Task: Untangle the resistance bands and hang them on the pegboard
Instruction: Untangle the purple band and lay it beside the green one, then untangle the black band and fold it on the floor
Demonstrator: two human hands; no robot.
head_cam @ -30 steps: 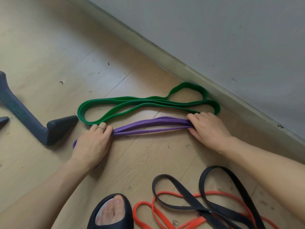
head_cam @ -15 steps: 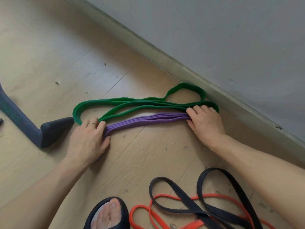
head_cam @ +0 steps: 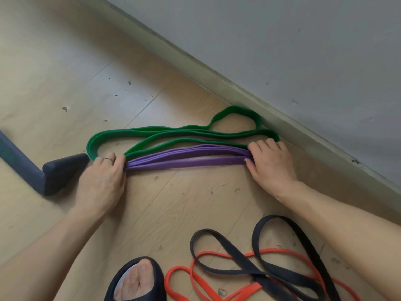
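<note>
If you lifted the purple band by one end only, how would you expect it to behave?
The purple band would probably droop: its strands already sag unevenly between the left hand and right hand. It looks thin, so likely light. The folded loops may slip apart once released.

- Purple flat rubber band [head_cam: 186, 158] between both hands
- Green flat rubber band [head_cam: 173, 133] just beyond it
- Black rubber band [head_cam: 236, 271] crossing orange-red rubber band [head_cam: 195, 279], near the right forearm
- Pale wood-grain floor [head_cam: 65, 61]
</note>
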